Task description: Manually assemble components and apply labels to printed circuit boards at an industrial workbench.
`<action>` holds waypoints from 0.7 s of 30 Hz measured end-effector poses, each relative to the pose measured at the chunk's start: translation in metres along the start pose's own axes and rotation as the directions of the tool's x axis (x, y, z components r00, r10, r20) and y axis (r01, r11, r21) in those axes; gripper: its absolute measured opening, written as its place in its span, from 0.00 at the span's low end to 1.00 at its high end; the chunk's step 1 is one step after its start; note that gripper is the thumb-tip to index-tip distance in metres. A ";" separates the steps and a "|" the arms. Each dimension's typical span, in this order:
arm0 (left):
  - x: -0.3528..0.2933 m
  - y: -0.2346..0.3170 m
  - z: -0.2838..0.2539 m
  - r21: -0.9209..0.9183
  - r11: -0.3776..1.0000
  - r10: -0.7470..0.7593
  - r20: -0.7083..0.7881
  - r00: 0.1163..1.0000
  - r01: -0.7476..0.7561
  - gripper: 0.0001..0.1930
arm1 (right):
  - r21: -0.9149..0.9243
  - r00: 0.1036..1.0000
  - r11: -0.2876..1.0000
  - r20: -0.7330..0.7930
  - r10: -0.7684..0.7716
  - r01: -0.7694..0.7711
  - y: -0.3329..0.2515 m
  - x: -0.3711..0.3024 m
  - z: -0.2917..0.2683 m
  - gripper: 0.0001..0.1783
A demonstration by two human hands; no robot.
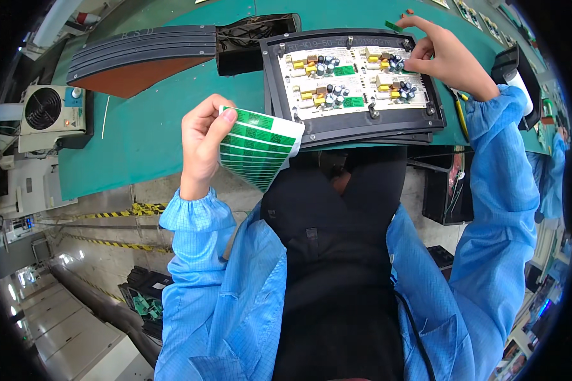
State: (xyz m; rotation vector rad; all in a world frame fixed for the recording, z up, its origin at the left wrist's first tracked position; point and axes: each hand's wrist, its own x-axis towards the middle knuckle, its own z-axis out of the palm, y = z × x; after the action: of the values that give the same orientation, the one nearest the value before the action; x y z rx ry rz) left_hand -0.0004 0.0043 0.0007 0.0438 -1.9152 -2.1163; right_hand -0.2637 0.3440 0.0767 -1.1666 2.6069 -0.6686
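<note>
Green tabletop (133,149) is being overlaid by a black frame (337,128). Off its near-left corner, a label sheet (257,143) is being pinched by the left hand (203,136); past the frame's far edge, a small label (393,26) is being carried by the right hand (454,60), index outstretched, thumb parted.

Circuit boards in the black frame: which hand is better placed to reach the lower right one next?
Probably the right hand: it is at the neighbouring upper right circuit board, a green label at its index fingertip. The left hand is left of the black frame, holding a green label sheet.
</note>
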 end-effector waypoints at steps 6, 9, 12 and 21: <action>0.000 -0.001 0.000 0.003 1.000 -0.006 0.004 1.000 0.006 0.08 | -0.036 1.000 0.999 0.002 -0.025 0.025 0.001 0.002 0.002 0.35; 0.000 -0.002 0.001 0.009 1.000 0.005 -0.001 1.000 -0.005 0.09 | -0.169 0.999 0.985 -0.017 -0.047 0.043 -0.006 -0.003 0.002 0.34; -0.001 -0.002 -0.002 0.010 1.000 0.004 0.004 1.000 -0.004 0.09 | -0.440 0.978 0.894 -0.134 -0.158 0.084 -0.004 -0.006 0.001 0.31; 0.000 -0.001 0.001 0.005 1.000 0.005 0.008 1.000 -0.005 0.09 | -0.142 0.999 0.990 0.026 0.029 -0.025 -0.008 -0.029 -0.018 0.16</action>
State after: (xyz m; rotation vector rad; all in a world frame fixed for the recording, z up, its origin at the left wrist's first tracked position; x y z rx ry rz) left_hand -0.0003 0.0050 0.0001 0.0315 -1.9233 -2.1121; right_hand -0.2454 0.3666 0.0966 -1.1684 2.6789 -0.4651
